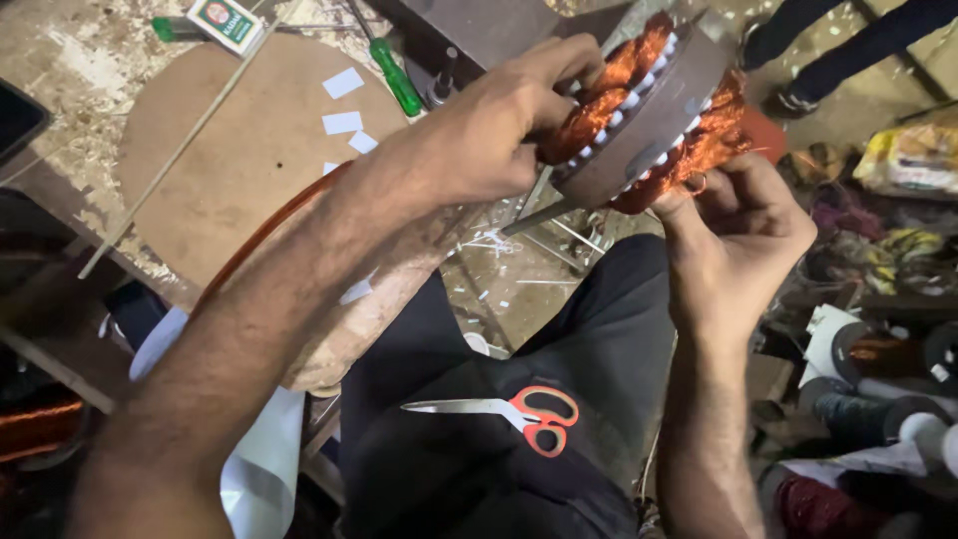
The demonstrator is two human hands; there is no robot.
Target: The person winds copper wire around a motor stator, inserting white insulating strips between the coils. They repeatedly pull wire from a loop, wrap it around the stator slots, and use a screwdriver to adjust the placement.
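Upper right of the frame: the left hand (479, 130) grips the motor stator (649, 110) over its copper windings (589, 115), and the right hand (738, 215) pinches wire below. Thin strands could snag or snap. The scissors (519, 411) on the lap may slide off.

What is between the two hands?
In the head view, a grey metal ring wound with copper wire sits between the left hand and right hand; both grip it.
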